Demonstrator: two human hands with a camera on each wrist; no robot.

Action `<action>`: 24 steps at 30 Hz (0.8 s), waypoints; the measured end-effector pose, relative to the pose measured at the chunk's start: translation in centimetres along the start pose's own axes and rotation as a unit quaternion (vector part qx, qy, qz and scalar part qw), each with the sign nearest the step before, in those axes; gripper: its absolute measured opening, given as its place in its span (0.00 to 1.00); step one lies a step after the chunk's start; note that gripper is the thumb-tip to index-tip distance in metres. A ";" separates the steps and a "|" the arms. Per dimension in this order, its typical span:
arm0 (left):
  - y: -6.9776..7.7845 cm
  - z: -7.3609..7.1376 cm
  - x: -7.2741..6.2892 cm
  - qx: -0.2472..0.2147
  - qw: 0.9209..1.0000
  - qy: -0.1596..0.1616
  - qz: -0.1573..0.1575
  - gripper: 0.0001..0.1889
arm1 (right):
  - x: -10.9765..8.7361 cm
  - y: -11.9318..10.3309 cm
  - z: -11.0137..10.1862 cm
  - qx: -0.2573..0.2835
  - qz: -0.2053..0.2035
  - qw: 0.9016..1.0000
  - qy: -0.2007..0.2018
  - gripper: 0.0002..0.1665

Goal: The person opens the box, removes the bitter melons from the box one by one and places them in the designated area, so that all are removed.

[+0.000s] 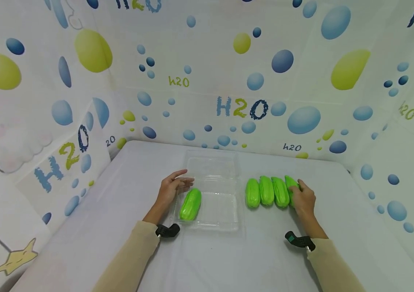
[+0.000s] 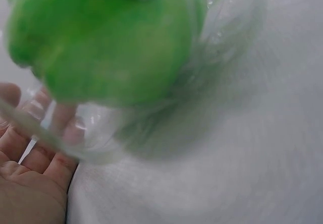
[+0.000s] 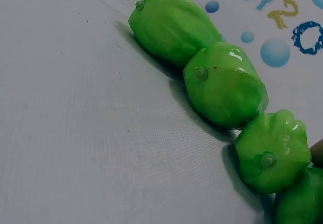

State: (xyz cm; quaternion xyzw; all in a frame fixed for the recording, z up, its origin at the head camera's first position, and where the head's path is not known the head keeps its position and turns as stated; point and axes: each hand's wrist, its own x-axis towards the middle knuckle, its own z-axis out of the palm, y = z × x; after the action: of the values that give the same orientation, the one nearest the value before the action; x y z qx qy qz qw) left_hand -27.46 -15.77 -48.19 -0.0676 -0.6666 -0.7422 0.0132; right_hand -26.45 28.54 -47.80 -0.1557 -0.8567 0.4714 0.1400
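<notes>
My left hand (image 1: pixel 172 187) is at the left edge of a clear plastic clamshell box (image 1: pixel 219 221), its fingers relaxed. In the left wrist view, those fingers (image 2: pixel 55 158) show partly through the clear plastic; whether they touch it I cannot tell. One long, glossy green artificial vegetable (image 1: pixel 190 205) lies slightly slanted in the box's left side. To the right of the box, several similar vegetables (image 1: pixel 252 194) stand side by side in a row. My right hand (image 1: pixel 304 198) grips the rightmost vegetable (image 1: pixel 291 184) between thumb and fingers. Ridges and round end nubs show on a nearby vegetable (image 3: pixel 272 153).
The box's lid (image 1: pixel 211 165) is folded back, away from me. A white cloth (image 1: pixel 229 263) covers the table. Behind and at both sides hang white sheets (image 1: pixel 207 48) printed with coloured bubbles and lettering.
</notes>
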 end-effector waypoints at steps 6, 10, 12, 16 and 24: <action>-0.2 0.0 0.1 0.002 1.000 -0.002 -0.004 0.23 | 0.0 0.1 0.4 -0.018 -0.010 1.000 -0.019 0.36; -0.1 0.0 0.1 -0.001 1.000 0.000 -0.002 0.23 | -0.1 -0.1 0.5 -0.015 -0.007 1.000 -0.024 0.36; 0.0 0.1 0.1 -0.003 1.000 0.000 -0.002 0.23 | -0.2 -0.2 0.4 -0.014 -0.005 1.000 -0.022 0.37; 0.2 0.1 0.0 -0.005 1.000 -0.002 -0.003 0.23 | -0.2 -0.2 0.4 -0.005 -0.003 1.000 -0.015 0.37; 0.0 0.0 0.1 -0.001 1.000 0.004 0.000 0.23 | 0.0 0.0 0.6 0.012 -0.009 1.000 -0.003 0.35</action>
State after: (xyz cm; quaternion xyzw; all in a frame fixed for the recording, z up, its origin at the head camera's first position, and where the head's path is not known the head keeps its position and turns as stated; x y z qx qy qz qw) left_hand -27.57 -15.72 -48.18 -0.0648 -0.6655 -0.7434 0.0161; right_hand -26.71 28.09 -48.16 -0.1452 -0.8528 0.4807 0.1438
